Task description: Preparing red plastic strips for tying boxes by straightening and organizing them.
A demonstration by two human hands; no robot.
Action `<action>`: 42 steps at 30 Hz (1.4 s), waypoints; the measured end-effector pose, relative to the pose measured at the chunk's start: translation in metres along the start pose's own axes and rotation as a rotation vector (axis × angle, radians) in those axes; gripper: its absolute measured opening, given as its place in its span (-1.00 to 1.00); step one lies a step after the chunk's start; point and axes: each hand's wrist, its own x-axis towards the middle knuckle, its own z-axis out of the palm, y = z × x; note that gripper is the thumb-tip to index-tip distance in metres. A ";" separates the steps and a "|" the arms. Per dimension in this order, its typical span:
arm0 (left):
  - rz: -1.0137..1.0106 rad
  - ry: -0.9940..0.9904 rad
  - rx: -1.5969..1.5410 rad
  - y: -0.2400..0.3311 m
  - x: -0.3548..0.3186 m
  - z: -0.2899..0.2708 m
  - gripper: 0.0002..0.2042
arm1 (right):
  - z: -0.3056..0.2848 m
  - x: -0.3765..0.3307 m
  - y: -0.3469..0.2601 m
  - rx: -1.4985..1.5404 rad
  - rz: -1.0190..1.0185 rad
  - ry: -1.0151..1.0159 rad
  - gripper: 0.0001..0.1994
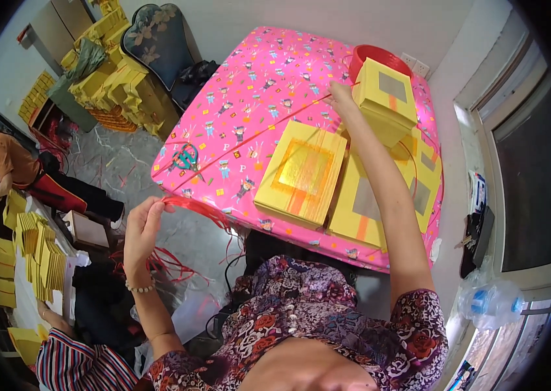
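My left hand [146,221] is closed in a pinch on a bundle of thin red plastic string [197,206], held just off the table's near left corner. Loose strands of it hang toward the floor. Reaching far forward, my right hand [340,96] pinches one strand of red string, which runs taut and slanting over the tabletop toward my left hand. Beside my right forearm stands a tall stack of yellow paper [368,91]. Nearer me, a yellow bundle with a gold square [300,168] lies on the table, next to flatter yellow bundles with grey squares [366,199].
A pink patterned cloth [223,98] covers the table. Teal-handled scissors [187,160] lie near its left edge. At the back right is a red basin [363,55]. Two people, one in an orange shirt [18,159], one with a striped sleeve [83,358], are beside yellow stacks at left.
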 end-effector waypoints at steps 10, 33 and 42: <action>-0.112 -0.014 -0.201 -0.008 -0.001 0.015 -0.72 | 0.080 0.014 -0.013 -0.942 -0.610 -0.112 -0.53; -0.153 0.216 -0.890 -0.052 0.008 0.009 -0.69 | 0.018 -0.038 0.020 -2.214 -0.460 -0.519 -0.72; -0.187 0.102 -0.845 -0.047 -0.004 0.026 -0.70 | -0.017 -0.008 0.073 -2.407 -0.502 -0.220 -0.73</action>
